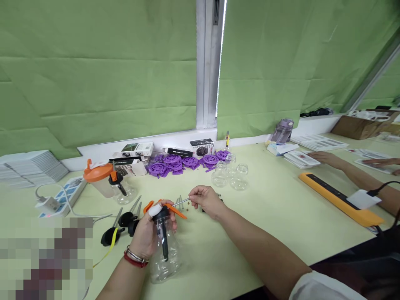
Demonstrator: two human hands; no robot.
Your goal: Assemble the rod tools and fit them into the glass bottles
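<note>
My left hand (145, 237) is wrapped round the neck of a clear spray bottle (165, 266), which stands slightly tilted near the table's front. It has a black head with a dark tube inside and an orange lever (177, 211) pointing right. A white wrap covers my left thumb. Just right of the head, my right hand (204, 201) pinches the end of a thin metal rod (183, 202); its other end reaches the bottle's head. Several loose metal pins lie behind the rod. To the left are several black spray-head parts (126, 218) with grey tubes.
A similar assembled bottle (126, 195) stands beside an orange-lidded cup (99, 179). Purple plastic pieces (171, 163), boxes (134, 164) and clear bottles (239, 180) line the back. At right are an orange power strip (337, 200) and other people's hands (328, 159) on white cards.
</note>
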